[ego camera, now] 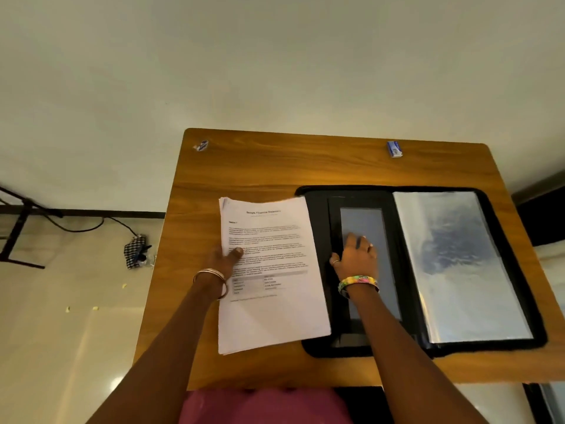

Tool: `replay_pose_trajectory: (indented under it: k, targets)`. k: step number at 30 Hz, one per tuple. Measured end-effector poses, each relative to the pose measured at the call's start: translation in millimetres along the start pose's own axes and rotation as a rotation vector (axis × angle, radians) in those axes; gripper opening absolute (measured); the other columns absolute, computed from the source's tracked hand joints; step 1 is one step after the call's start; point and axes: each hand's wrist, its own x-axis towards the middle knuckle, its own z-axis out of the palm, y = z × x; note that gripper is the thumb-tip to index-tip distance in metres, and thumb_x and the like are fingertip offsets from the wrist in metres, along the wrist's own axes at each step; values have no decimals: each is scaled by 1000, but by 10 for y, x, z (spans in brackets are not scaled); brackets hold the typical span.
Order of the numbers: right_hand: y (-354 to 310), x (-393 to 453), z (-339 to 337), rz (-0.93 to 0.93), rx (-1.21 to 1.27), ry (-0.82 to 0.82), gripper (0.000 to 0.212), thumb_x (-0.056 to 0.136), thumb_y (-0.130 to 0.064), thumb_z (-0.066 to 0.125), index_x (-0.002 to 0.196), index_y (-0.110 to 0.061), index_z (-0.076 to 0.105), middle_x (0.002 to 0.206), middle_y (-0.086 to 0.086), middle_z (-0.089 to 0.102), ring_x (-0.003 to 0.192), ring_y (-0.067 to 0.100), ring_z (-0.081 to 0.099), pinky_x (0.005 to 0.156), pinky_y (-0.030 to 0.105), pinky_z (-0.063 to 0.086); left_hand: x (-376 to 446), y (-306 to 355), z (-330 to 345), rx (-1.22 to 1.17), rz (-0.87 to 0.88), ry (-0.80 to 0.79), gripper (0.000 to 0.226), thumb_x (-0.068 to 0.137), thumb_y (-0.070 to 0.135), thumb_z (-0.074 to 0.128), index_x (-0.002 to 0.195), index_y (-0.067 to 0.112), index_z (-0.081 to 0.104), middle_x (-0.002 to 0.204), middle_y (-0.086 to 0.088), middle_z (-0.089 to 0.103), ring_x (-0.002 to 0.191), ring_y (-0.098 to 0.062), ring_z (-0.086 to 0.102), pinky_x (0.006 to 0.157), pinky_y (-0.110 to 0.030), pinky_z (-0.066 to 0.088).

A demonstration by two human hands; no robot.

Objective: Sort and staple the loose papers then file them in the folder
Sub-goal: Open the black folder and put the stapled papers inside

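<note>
1. Left hand (222,257) at the left edge of the stack of papers (269,270), thumb laid on the printed top sheet, fingers hidden beneath; pinching the stack at about mid-height of its long side.
2. Stack of papers spread rightward from that grip, slightly fanned at the top-left corner, its right edge overlapping the left border of the folder (318,344). Top sheet printed, with a heading, paragraphs and a small table.
3. Right hand (356,255) flat, palm down, fingers spread on the inner left flap of the folder; holding nothing, only pressing.
4. Under and beyond those fingers, a grey pocket panel (371,286) set in the black flap.
5. To the right of the pressing hand, shiny clear plastic sleeves (458,264) lying open across the other half of the folder.
6. Folder lying open on the wooden table (244,179).
7. Well beyond both hands, near the far edge of the table: a small blue-and-white box (394,149) above the right hand, another small blue-and-white object (201,145), too small to identify, above the left.
8. Bangles (214,278) on the left wrist, a colourful band (357,283) on the right.
</note>
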Motion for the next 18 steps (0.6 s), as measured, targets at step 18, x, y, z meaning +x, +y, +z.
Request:
replay_pose_trajectory:
  k: [18]
  targets:
    - [128,23,-340,-189,151,120,38,93,-4,45,130,-8,52,114,19,56,90,36,62,77,39,52,-22,436,236,145,-58,-80,30,84,17,67,109,4,56,106,-15,64,78,-30,61,65,-42,49]
